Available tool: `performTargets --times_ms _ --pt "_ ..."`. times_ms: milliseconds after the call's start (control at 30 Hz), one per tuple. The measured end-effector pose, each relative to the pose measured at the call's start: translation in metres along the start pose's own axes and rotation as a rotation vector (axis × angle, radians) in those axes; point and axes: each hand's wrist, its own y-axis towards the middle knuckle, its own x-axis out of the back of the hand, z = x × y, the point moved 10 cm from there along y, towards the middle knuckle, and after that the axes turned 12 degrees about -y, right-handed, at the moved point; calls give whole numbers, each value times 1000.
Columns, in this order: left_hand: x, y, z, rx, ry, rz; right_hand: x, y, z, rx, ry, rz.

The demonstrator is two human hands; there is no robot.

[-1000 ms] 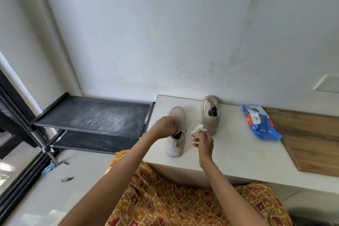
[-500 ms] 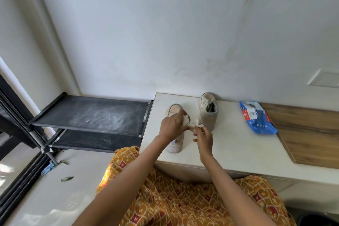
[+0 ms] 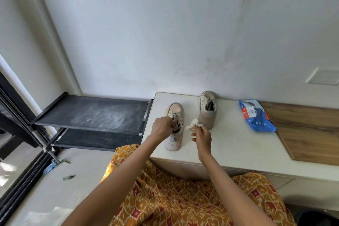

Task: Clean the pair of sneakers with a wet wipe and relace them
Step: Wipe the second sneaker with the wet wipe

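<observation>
While the left hand (image 3: 162, 126) curls its fingers into the laces at the tongue of the near sneaker (image 3: 174, 126), the right hand (image 3: 201, 136) pinches a crumpled white wet wipe (image 3: 193, 124) between thumb and fingertips, just to the right of that shoe. A thin lace end (image 3: 182, 126) runs from the shoe's opening toward the wipe; whether the right hand also grips it cannot be told. The near sneaker stands upright on the white bench (image 3: 229, 145), heel toward the person, toe toward the wall. The second sneaker (image 3: 207, 109) stands upright farther back and to the right, close to the wall, apart from the first one. Well to the right of both shoes a blue pack of wipes (image 3: 255, 115) lies flat on the bench, its edge beside a wooden board (image 3: 308, 130) that covers the bench's right end. Left of the bench stands a black two-tier rack (image 3: 91, 113) with a dusty upper shelf. An orange patterned garment (image 3: 183, 198) fills the lower part of the view.
</observation>
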Motion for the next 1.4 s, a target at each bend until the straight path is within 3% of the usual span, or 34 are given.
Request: performTargets --times_ms 167,233,367,433,533,633,800,933,1133,1267,1400 --pt "-14 0 -27 -131 326 168 -3 -6 -5 -5 -22 15" --pt "-14 -3 -28 -141 282 185 1 -5 -6 3 -22 11" --pt "8 -21 -33 -328 6 -58 10 2 -11 -1 14 -6" --pt "-1 -32 -29 -390 15 -52 11 5 -13 1 35 3" --pt "-20 -33 -21 -367 71 -8 7 4 -14 3 38 31" --pt "-17 -26 -14 -325 -116 -64 5 3 -14 7 34 33" --pt "8 -13 36 -183 -474 -137 9 4 -5 37 72 -99" --pt "20 -10 75 -90 -550 -162 -15 3 16 135 33 -53" --pt "35 -15 86 -122 -398 -367 -80 -1 63 523 -350 62" --pt "36 -16 71 -301 -216 -313 -97 13 80 490 -369 29" --pt "31 -12 62 -339 -90 -261 -72 20 52 321 -218 -235"
